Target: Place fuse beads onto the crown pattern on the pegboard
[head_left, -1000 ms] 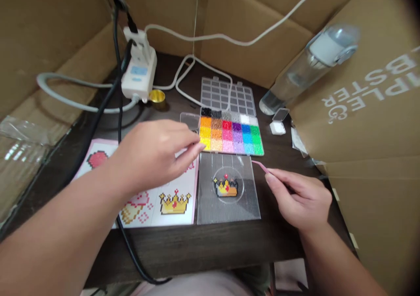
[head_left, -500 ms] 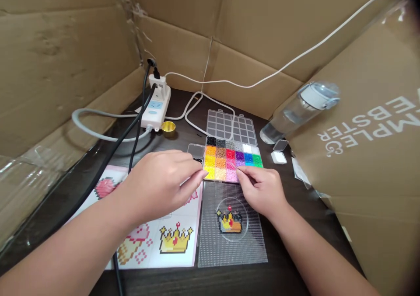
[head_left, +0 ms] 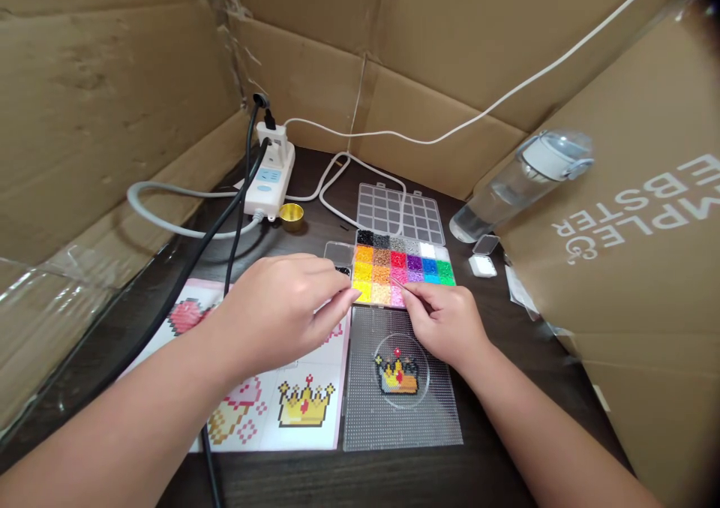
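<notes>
My right hand [head_left: 444, 320] pinches thin tweezers [head_left: 399, 283], their tip over the pink compartments of the bead box [head_left: 402, 307]. At the box's left front corner, my left hand [head_left: 292, 305] has thumb and fingers closed; whether they grip anything is hidden. A clear pegboard [head_left: 365, 418] lies in front of the box. On it, inside a clear ring, sits a crown of small beads [head_left: 397, 377] in black, yellow, orange and red. To its left lies a pattern sheet [head_left: 270, 437] with a printed crown [head_left: 306, 403], partly covered by my left arm.
A small gold cup [head_left: 292, 217] stands by the white power strip [head_left: 271, 181]. Black cables [head_left: 211, 230] cross the sheet. The box's clear lid [head_left: 400, 211] lies open behind it. At right are a water bottle [head_left: 506, 193] and a small white box [head_left: 482, 266]. Cardboard walls surround the table.
The view has shifted slightly, so the table's things appear a little further right and higher. Both hands keep nearly the same pose, the tweezers still over the bead box.
</notes>
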{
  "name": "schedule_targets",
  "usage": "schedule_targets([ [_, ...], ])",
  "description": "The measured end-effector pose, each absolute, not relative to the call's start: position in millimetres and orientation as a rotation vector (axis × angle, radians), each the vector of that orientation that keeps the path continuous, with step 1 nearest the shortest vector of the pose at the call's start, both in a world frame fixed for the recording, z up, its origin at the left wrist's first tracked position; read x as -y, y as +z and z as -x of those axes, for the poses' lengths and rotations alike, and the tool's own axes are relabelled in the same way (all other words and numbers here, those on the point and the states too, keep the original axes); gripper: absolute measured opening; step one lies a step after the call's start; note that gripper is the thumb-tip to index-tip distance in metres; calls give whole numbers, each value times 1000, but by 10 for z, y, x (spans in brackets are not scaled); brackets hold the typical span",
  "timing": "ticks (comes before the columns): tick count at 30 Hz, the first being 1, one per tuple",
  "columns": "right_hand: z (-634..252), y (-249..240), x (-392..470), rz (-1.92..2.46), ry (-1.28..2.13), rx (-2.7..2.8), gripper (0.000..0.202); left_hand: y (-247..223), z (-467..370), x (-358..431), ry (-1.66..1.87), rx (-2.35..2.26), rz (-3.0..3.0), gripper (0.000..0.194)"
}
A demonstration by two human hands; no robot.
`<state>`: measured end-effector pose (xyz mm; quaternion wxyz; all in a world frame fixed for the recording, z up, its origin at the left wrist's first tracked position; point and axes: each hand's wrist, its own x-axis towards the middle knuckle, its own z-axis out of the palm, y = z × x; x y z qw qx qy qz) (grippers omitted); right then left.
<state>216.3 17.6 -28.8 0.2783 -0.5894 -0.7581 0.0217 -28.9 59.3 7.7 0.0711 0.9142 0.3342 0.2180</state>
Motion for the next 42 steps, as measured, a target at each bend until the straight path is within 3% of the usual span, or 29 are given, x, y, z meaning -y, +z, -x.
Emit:
schedule_targets([
  [42,-2169,-284,-184,1489,-58,2065,18,83,285,-586,658,-1022,-2770,30],
])
